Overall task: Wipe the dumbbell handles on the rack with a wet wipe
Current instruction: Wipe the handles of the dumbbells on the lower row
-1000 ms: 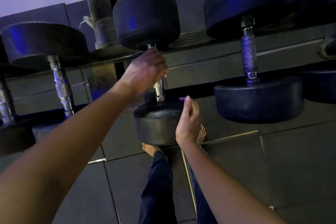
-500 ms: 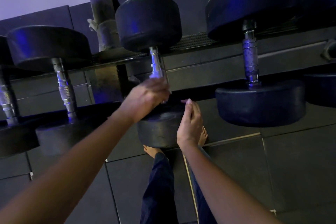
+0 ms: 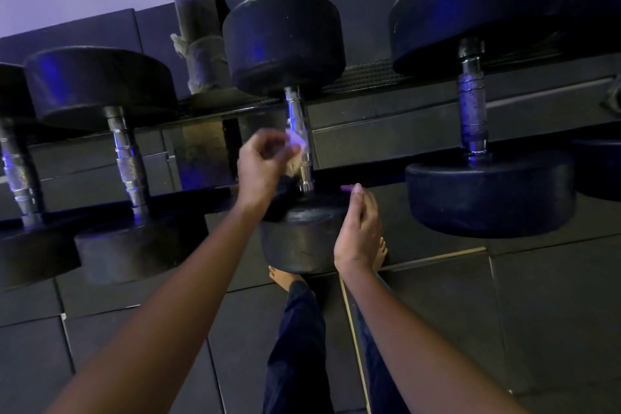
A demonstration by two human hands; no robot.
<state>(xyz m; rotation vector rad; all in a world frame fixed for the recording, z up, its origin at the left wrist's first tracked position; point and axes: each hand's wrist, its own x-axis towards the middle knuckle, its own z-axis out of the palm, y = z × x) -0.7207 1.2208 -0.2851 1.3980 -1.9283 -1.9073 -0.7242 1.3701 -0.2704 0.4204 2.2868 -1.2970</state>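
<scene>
Left grip (image 3: 262,167) pinches wet wipe (image 3: 295,148) against middle dumbbell handle (image 3: 295,114).

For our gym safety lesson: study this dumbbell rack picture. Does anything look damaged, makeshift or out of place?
Yes. The post behind the rack carries a pale wrap with a ragged end sticking out, like a makeshift patch. The right dumbbell's handle looks dull and pitted beside the shiny middle handle.

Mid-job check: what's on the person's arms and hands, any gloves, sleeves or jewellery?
No gloves or sleeves: the left hand and right hand are uncovered, and the left forearm and right forearm are bare to the frame's edge. No watch, ring or bracelet shows. A long nail on the right hand looks purple in this light.
</scene>
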